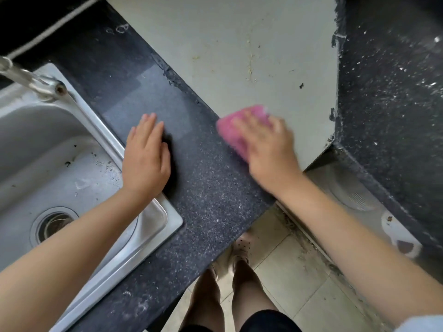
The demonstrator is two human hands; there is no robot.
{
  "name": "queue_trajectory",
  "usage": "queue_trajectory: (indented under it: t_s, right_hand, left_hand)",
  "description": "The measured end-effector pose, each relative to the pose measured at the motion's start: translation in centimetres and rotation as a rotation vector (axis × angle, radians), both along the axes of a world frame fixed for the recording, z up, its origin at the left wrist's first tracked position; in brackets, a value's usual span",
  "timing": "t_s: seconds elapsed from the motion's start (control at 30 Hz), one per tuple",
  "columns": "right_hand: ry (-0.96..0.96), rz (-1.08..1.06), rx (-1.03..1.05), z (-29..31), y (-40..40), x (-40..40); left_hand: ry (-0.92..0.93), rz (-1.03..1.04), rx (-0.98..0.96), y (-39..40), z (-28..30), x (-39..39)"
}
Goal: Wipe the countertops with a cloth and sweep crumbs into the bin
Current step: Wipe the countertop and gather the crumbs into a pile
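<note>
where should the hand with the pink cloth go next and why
Probably draw the right hand and its pink cloth back along the dark countertop toward the front edge. The cloth sits at the counter's far edge by the wall, and pale specks still cover the stretch nearer the person. The left hand rests flat beside the sink, clear of that path.

This is a home kitchen, rather worn. A stainless steel sink (60, 164) with a round drain (54, 225) and a metal faucet (31, 80) is set into a dark speckled stone counter (203, 188), just left of the left hand (146, 159). Beyond the right hand (266, 149) stands a stained pale wall (239, 56). Below the hands lies a grubby beige tiled floor (282, 271), where the person's bare legs (230, 298) and perforated slippers (242, 248) show.
</note>
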State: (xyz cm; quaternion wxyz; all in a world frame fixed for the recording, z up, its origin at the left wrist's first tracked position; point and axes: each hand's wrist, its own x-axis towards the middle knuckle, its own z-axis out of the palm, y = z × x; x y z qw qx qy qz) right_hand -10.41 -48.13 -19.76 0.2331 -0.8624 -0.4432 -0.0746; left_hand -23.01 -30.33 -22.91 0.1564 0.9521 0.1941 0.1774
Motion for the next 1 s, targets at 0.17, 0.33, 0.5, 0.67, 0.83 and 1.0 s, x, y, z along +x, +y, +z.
queue_trajectory:
  t_s: [0.17,0.33,0.5,0.67,0.83,1.0]
  right_hand:
    - [0.056,0.574,-0.164,-2.0,-1.4,-8.1]
    - [0.086,0.024,-0.317,-1.2,2.9,1.1]
    - [-0.066,-0.095,0.024,0.7,9.1,1.5]
    - [-0.059,0.483,-0.078,-1.8,13.5,-4.9]
    - [0.036,0.113,-0.274,-1.9,15.1,2.6]
    - [0.017,-0.288,-0.131,0.0,15.0,5.8]
  left_hand:
    - [-0.06,0.077,-0.046,1.9,0.0,-1.0]
    - [-0.114,0.163,-0.015,4.5,-0.2,-1.5]
    - [-0.127,0.295,0.02,6.6,-0.1,-1.6]
    - [-0.136,0.271,0.057,8.9,0.3,-1.8]
    - [-0.143,0.245,0.015,10.2,0.2,-1.8]
    - [-0.195,0.179,-0.012,11.2,0.5,0.0]
